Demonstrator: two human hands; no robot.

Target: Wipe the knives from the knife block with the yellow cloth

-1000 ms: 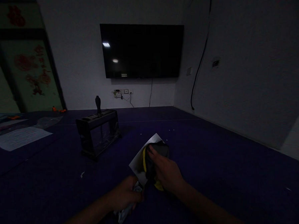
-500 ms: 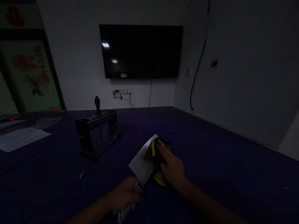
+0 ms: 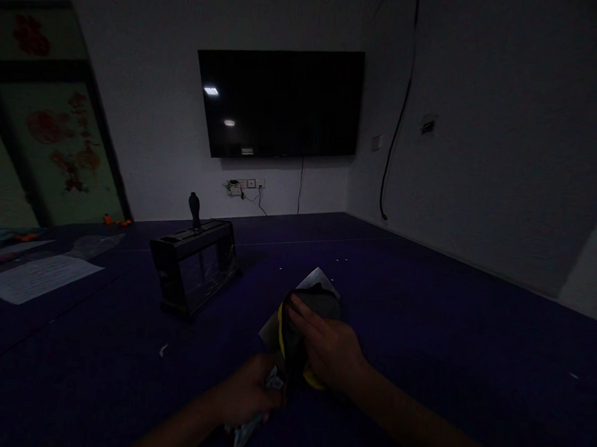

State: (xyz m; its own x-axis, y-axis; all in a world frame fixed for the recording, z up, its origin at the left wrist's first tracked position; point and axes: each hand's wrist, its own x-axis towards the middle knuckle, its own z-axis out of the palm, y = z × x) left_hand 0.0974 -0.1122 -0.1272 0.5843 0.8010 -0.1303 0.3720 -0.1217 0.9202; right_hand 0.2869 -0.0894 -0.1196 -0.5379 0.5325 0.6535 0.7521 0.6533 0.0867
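My left hand (image 3: 250, 391) is closed round the handle of a cleaver, whose broad metal blade (image 3: 318, 276) points away from me. Pale, crinkled wrapping (image 3: 247, 431) shows below that fist. With bent fingers my right hand (image 3: 329, 345) presses a dark grey cloth (image 3: 324, 303) with yellow edging onto the blade's upper face. The cloth hides most of the blade; only its far corner and a strip on the left stay visible. Ahead and to the left stands a black knife block (image 3: 194, 258) with clear sides, a dark handle (image 3: 194, 208) sticking up from its top.
The dark blue surface (image 3: 423, 323) carries small white scraps (image 3: 163, 350). At far left lie a printed sheet (image 3: 40, 278), clear plastic (image 3: 94, 244) and orange items (image 3: 116, 220). A television (image 3: 285, 103) hangs on the back wall; a black cable (image 3: 398, 129) dangles at right.
My right hand has slid the cloth left and towards me across the blade, covering more of its middle. My left hand and the cleaver have hardly moved.
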